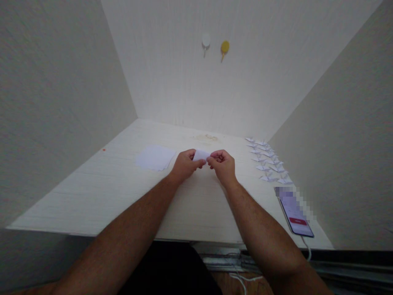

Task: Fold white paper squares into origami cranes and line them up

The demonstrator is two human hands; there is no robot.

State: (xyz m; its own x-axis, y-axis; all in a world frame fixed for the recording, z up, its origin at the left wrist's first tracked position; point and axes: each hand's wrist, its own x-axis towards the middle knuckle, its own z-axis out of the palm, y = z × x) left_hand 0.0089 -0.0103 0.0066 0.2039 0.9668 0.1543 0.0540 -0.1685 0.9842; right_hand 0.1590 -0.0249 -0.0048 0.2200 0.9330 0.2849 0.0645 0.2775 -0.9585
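Between my two hands, just above the table, is a small folded piece of white paper [200, 155]. My left hand [186, 163] pinches its left side, thumb in front and fingers behind. At its right end, the thumb and fingertips of my right hand [222, 163] close on the edge. My fingers hide part of the paper, so its full shape does not show. Left of my left hand lies a stack of white paper sheets [156, 157]. Folded white paper cranes [267, 157] stand in two rows to the right of my right hand.
A phone [294, 213] with a lit screen lies near the right front edge, its white cable [308, 250] hanging over. Walls enclose the white table [123, 196] on three sides. A white hook [206, 41] and a yellow hook [225, 47] are on the back wall.
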